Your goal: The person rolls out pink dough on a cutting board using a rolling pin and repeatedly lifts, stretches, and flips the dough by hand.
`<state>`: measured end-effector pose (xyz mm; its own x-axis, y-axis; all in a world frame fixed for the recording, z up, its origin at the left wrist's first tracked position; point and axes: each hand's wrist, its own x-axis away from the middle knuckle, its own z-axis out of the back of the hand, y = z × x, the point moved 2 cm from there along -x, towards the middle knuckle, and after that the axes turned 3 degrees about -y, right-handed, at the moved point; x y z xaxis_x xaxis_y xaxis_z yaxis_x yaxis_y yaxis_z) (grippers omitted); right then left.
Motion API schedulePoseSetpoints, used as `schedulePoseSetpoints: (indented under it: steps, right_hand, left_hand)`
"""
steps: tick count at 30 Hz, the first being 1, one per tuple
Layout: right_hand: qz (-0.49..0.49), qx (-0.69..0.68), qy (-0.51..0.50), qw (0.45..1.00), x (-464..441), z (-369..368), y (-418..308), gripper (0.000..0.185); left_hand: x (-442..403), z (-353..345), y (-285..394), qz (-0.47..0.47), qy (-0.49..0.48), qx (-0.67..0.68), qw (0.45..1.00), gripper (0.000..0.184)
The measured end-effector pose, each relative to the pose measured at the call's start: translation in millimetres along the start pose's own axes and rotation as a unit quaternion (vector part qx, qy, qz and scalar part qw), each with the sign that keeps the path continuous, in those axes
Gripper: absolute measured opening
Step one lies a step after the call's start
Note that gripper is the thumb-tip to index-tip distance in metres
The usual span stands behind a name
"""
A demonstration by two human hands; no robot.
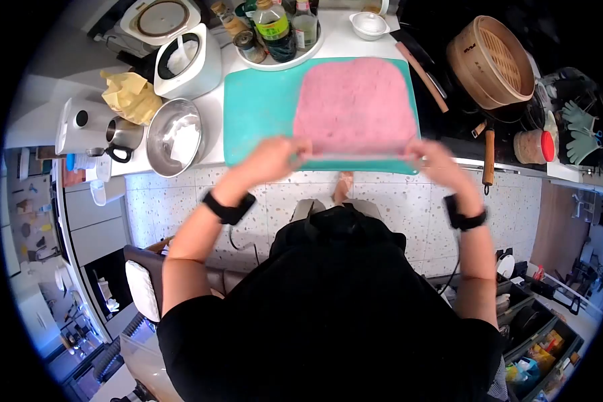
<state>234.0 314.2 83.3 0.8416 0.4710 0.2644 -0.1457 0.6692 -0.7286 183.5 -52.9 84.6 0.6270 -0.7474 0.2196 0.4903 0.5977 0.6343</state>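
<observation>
A flat pink dough sheet (355, 100) with rounded corners lies on the right part of a teal mat (258, 110). My left hand (278, 157) is at the sheet's near left corner, its fingers closed on the edge. At the near right corner, my right hand (439, 161) is likewise closed on the edge. Both hands are smeared by motion. Between them runs a pale pink blurred strip along the near edge, which looks like the dough's edge; its exact shape cannot be made out.
Left of the mat are a steel bowl (174, 137), a steel jug (124, 134) and an open white rice cooker (189, 63). Behind stands a round tray (281, 65) of bottles. A bamboo steamer (479, 74) and a red-lidded jar (532, 146) are at right.
</observation>
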Motion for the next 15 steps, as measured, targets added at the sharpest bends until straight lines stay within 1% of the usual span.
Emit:
schedulePoseSetpoints:
  steps: [1, 2, 3, 4, 5, 6, 7, 8, 9, 10, 11, 12, 13, 14, 15]
  right_hand:
    - [-0.073, 0.014, -0.021, 0.997, -5.4, -46.3, 39.9, 0.02]
    - [-0.058, 0.052, -0.022, 0.997, -6.8, -86.4, 76.2, 0.024]
    - [-0.044, 0.09, -0.022, 0.995, -7.0, -111.3, 104.5, 0.029]
    - [-0.045, 0.088, -0.023, 0.995, -15.0, -115.3, 123.5, 0.029]
    - [-0.095, 0.005, 0.036, 0.995, -28.3, -110.2, 144.2, 0.033]
    - [-0.145, -0.081, 0.092, 0.982, -39.6, -104.3, 158.9, 0.037]
    - [-0.199, -0.116, 0.135, 0.964, -50.7, -79.5, 140.5, 0.036]
    - [-0.186, -0.111, 0.133, 0.967, -63.2, -72.9, 161.1, 0.035]
    - [-0.172, -0.107, 0.132, 0.97, -81.1, -63.5, 184.6, 0.034]
    - [-0.194, -0.091, 0.249, 0.944, -119.2, -24.4, 183.9, 0.03]
    - [-0.217, -0.09, 0.226, 0.945, -125.3, -21.5, 189.4, 0.034]
    - [-0.216, -0.092, 0.225, 0.946, -141.0, -17.4, 196.8, 0.034]
    - [-0.242, -0.061, 0.245, 0.937, -160.5, -15.8, 204.8, 0.037]
    - [-0.269, -0.029, 0.264, 0.926, -174.8, -17.4, 212.6, 0.041]
    - [-0.272, -0.032, 0.261, 0.926, -185.5, -22.4, 215.4, 0.041]
  left_hand:
    - [2.0, -59.2, -36.7, -0.002, -0.001, -0.041, 0.999, 0.033]
    - [3.0, -104.3, -66.0, -0.005, -0.002, -0.082, 0.997, 0.041]
    - [-0.5, -117.9, -77.4, -0.004, -0.006, -0.079, 0.997, 0.041]
    - [-5.4, -123.3, -88.5, 0.058, 0.027, -0.05, 0.997, 0.047]
    - [-9.7, -125.9, -97.5, 0.12, 0.059, -0.022, 0.991, 0.054]
    - [-18.1, -125.6, -107.0, 0.123, 0.055, -0.019, 0.991, 0.054]
    - [-32.5, -117.5, -122.6, 0.146, 0.127, 0.024, 0.981, 0.056]
    - [-51.5, -104.5, -139.3, 0.167, 0.202, 0.063, 0.963, 0.059]
    - [-77.1, -87.1, -150.4, 0.199, 0.225, 0.078, 0.951, 0.061]
    - [-102.4, -72.8, -159.6, 0.231, 0.247, 0.093, 0.936, 0.064]
    - [-120.3, -69.9, -167.1, 0.234, 0.245, 0.092, 0.936, 0.064]
    - [-136.1, -69.2, -177.0, 0.269, 0.252, 0.124, 0.922, 0.068]
    - [-148.9, -68.4, -181.6, 0.304, 0.256, 0.156, 0.904, 0.072]
    - [-164.3, -68.0, -184.7, 0.307, 0.252, 0.155, 0.904, 0.072]
    - [-178.7, -65.6, -184.4, 0.342, 0.245, 0.164, 0.892, 0.072]
